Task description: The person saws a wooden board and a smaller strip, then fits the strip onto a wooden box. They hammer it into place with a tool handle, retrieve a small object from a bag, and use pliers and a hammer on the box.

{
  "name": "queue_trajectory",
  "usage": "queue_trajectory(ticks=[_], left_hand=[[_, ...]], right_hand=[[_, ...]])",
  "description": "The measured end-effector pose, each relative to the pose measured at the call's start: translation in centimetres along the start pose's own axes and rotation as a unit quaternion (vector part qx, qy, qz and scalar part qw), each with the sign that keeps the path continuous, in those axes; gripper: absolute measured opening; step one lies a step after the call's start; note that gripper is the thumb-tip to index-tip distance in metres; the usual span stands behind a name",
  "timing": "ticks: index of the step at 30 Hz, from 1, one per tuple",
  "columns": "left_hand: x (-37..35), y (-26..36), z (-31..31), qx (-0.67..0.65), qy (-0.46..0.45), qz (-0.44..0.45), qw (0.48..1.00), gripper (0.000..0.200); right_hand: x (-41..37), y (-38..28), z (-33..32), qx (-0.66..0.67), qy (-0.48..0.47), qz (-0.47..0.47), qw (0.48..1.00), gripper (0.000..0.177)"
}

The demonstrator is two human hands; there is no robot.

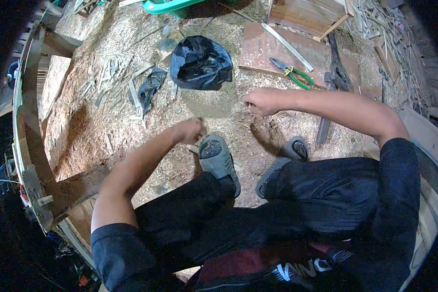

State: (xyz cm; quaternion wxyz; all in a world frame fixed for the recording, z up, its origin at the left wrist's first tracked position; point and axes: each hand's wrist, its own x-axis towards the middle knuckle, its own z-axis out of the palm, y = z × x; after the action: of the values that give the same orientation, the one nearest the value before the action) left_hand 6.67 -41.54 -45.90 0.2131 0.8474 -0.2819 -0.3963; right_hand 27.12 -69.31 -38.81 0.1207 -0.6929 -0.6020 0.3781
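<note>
My left hand [190, 131] is held low just above the toe of a grey sandal [221, 165], its fingers curled; whether something sits in them is too small to tell. My right hand [260, 102] is closed, right of the centre, with its fingertips hidden. Between and beyond the hands lies a black plastic bag [200, 63], open at the top. Green-handled pliers [297, 75] rest on a reddish board [258, 48], close beyond my right forearm. A hammer-like tool [337, 78] lies right of them, partly behind the forearm.
Wood shavings cover the floor [180, 160]. A pale wood strip [287, 47] crosses the board. A wooden crate [309, 17] stands at the top right, a green basin [173, 6] at the top. A curved wooden frame [34, 126] runs down the left side. Scrap sticks lie right.
</note>
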Motion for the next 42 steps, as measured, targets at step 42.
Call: queue_trajectory(ticks=[42], left_hand=[[-8.7,0.1,-11.6,-0.008,0.243,-0.269,0.932,0.022]], right_hand=[[19.8,-5.2,7.2,0.007,-0.135,-0.224,0.965,0.016]])
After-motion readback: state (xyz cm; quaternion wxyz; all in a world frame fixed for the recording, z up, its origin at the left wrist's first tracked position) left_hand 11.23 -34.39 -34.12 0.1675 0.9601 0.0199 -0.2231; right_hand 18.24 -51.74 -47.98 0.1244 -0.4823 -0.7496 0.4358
